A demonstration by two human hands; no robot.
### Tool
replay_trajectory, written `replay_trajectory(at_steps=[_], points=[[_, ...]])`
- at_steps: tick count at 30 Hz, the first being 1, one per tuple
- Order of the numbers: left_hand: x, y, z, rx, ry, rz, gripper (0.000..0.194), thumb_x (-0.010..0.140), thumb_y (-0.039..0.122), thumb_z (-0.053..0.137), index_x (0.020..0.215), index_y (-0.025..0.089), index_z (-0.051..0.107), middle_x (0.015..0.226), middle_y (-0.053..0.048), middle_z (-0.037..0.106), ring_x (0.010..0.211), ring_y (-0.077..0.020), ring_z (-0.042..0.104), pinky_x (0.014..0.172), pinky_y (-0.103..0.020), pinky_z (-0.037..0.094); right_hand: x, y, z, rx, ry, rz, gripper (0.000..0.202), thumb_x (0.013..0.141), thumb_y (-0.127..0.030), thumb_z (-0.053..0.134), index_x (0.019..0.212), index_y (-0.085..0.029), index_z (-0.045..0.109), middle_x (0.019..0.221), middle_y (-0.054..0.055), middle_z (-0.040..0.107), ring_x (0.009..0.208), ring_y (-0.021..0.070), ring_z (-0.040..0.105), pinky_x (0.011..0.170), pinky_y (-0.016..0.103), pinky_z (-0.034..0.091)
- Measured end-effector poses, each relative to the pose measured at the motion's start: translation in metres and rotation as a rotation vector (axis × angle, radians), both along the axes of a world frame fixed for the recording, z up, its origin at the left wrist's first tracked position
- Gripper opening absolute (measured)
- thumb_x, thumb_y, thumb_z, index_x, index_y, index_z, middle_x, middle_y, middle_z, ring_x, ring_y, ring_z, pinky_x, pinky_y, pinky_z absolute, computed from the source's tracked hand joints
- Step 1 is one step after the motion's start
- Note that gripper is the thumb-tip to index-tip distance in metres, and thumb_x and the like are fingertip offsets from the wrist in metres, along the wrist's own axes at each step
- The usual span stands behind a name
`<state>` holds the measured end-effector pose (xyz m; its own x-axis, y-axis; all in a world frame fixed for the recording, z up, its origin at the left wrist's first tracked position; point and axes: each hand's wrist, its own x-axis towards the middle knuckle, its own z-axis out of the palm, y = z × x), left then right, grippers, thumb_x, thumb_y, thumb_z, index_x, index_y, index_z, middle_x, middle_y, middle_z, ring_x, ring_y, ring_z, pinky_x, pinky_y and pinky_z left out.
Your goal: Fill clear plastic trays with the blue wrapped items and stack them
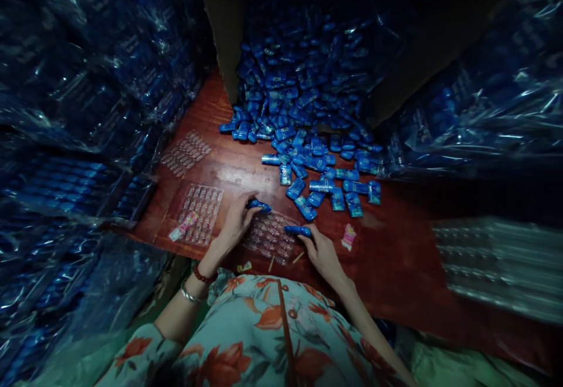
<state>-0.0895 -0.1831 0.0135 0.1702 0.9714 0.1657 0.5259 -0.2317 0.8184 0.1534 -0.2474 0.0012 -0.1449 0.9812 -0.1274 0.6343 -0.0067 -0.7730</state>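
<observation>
Between thumb and fingers, my left hand (238, 218) grips a small blue bottle (258, 205) near the back edge of a clear plastic tray (269, 237). My right hand (322, 251) pinches another small blue bottle (297, 231) by its end, over the tray's right side. The tray has rows of moulded pockets and lies on the reddish wooden table (387, 258) close to my body. Further back, loose blue bottles (316, 161) of the same look lie scattered. Their printed labels are too small to read.
A large open carton (226, 41) spills a heap of blue bottles. More clear trays (200, 214) lie at left, and a stack of clear trays (497, 264) at right. Pink wrappers (348, 237) lie about. Plastic-wrapped blue packs (65, 82) rise on both sides.
</observation>
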Motion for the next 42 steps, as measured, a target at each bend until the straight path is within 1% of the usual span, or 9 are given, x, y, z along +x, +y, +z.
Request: replay_trajectory(at_steps=[4,10,17,23,27,31,36,39,42], points=[[-0.004,0.007,0.006,0.013,0.06,-0.151,0.018,0.088,0.029,0.052,0.098,0.016,0.058,0.09,-0.006,0.062,0.084,-0.0173,0.058,0.078,-0.029,0.046,0.0,0.001,0.002,-0.015,-0.005,0.003,0.021,0.09,-0.036,0.038,0.095,-0.021,0.052,0.079,0.004,0.064,0.069,0.0191,0.06,0.064,0.027,0.041],[-0.012,0.009,0.028,0.06,0.399,-0.486,0.022,0.089,0.014,0.038,0.101,0.016,0.056,0.095,-0.009,0.059,0.09,-0.02,0.053,0.081,-0.033,0.044,-0.001,0.003,0.002,-0.041,-0.028,-0.001,0.021,0.09,-0.033,0.036,0.097,-0.022,0.052,0.076,0.003,0.063,0.066,0.019,0.06,0.062,0.026,0.041],[-0.003,0.005,0.03,0.095,0.678,-0.647,0.017,0.083,0.005,0.042,0.091,0.016,0.052,0.094,-0.009,0.057,0.088,-0.0209,0.052,0.08,-0.034,0.044,-0.009,0.0,0.009,-0.027,-0.146,0.032,0.019,0.09,-0.032,0.037,0.097,-0.022,0.052,0.074,0.003,0.065,0.067,0.0196,0.062,0.059,0.026,0.038],[0.003,0.011,0.034,0.087,0.723,-0.665,0.024,0.077,-0.001,0.042,0.094,0.015,0.05,0.096,-0.01,0.057,0.09,-0.022,0.053,0.081,-0.035,0.046,-0.025,0.014,0.029,0.019,-0.337,0.055,0.019,0.092,-0.033,0.037,0.097,-0.022,0.051,0.08,0.004,0.065,0.072,0.0198,0.062,0.059,0.025,0.036],[0.002,0.007,0.03,0.105,0.707,-0.633,0.027,0.076,0.0,0.042,0.096,0.015,0.05,0.097,-0.011,0.057,0.091,-0.0228,0.053,0.083,-0.036,0.046,-0.041,0.033,0.036,0.032,-0.483,0.204,0.018,0.092,-0.027,0.037,0.1,-0.02,0.051,0.086,0.007,0.066,0.078,0.0207,0.062,0.063,0.027,0.037],[0.004,0.001,0.025,0.082,0.662,-0.596,0.029,0.078,0.002,0.04,0.101,0.015,0.05,0.1,-0.011,0.057,0.096,-0.0235,0.053,0.087,-0.039,0.045,-0.053,0.044,0.041,0.005,-0.663,0.345,0.025,0.089,-0.019,0.039,0.11,-0.016,0.051,0.084,0.011,0.068,0.08,0.0227,0.063,0.074,0.032,0.038],[0.01,-0.005,0.013,0.061,0.558,-0.528,0.037,0.078,0.0,0.035,0.109,0.013,0.051,0.104,-0.014,0.059,0.102,-0.0238,0.053,0.092,-0.042,0.043,-0.069,0.052,0.051,0.047,-0.813,0.426,0.033,0.083,-0.006,0.037,0.112,-0.009,0.053,0.077,0.016,0.069,0.076,0.0249,0.065,0.08,0.037,0.036],[0.008,-0.006,0.006,0.079,0.496,-0.468,0.051,0.078,-0.001,0.034,0.126,0.013,0.042,0.116,-0.015,0.056,0.109,-0.0243,0.052,0.095,-0.042,0.041,-0.068,0.053,0.052,0.052,-0.8,0.424,0.033,0.086,-0.009,0.037,0.115,-0.009,0.053,0.077,0.016,0.069,0.075,0.0241,0.065,0.08,0.036,0.037],[-0.002,-0.002,0.012,0.051,0.386,-0.454,0.053,0.085,0.011,0.043,0.136,0.016,0.033,0.119,-0.015,0.056,0.11,-0.0263,0.052,0.092,-0.043,0.043,-0.048,0.046,0.051,0.074,-0.68,0.353,0.034,0.091,-0.023,0.041,0.122,-0.013,0.049,0.086,0.013,0.069,0.081,0.0233,0.064,0.078,0.034,0.04]])
